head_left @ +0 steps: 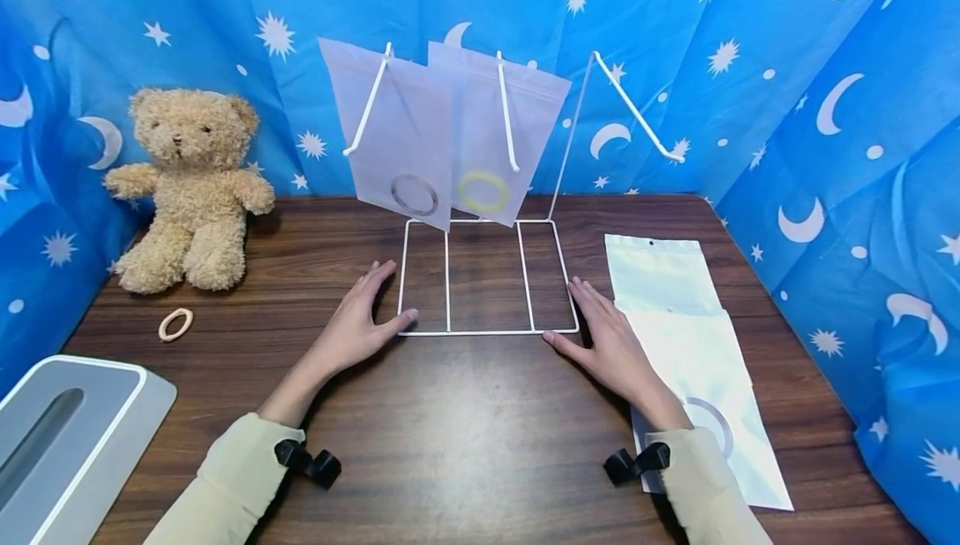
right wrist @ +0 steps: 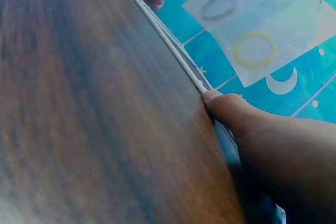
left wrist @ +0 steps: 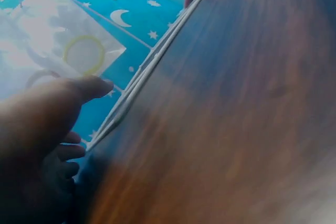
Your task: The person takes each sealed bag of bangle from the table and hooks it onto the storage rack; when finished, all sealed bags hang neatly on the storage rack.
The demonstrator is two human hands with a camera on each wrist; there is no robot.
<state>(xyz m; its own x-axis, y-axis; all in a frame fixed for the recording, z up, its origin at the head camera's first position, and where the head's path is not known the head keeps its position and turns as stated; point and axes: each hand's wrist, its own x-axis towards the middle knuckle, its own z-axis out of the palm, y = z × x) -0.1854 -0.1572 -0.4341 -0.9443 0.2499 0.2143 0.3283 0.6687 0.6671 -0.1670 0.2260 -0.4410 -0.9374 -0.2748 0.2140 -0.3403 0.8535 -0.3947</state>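
A white wire display rack [head_left: 487, 333] stands on the table, its base frame flat and its hooked arms rising at the back. My left hand [head_left: 358, 324] lies at the base's left side, fingers extended, thumb at the front left corner. At the right side my right hand [head_left: 609, 337] lies likewise, its thumb [right wrist: 223, 106] on the front corner bar. Two translucent zip bags hang from the rack: one with a brownish-grey ring [head_left: 415, 195] on the left hook, one with a yellow ring [head_left: 483, 192] on the middle hook. The right hook [head_left: 637, 107] carries nothing.
Several white bags [head_left: 686, 337] lie overlapped at the right, partly under my right forearm; one shows a grey ring [head_left: 712, 424]. A teddy bear [head_left: 191, 187] sits back left, with a pale beige ring [head_left: 176, 324] before it. A grey-white box [head_left: 90, 445] stands front left.
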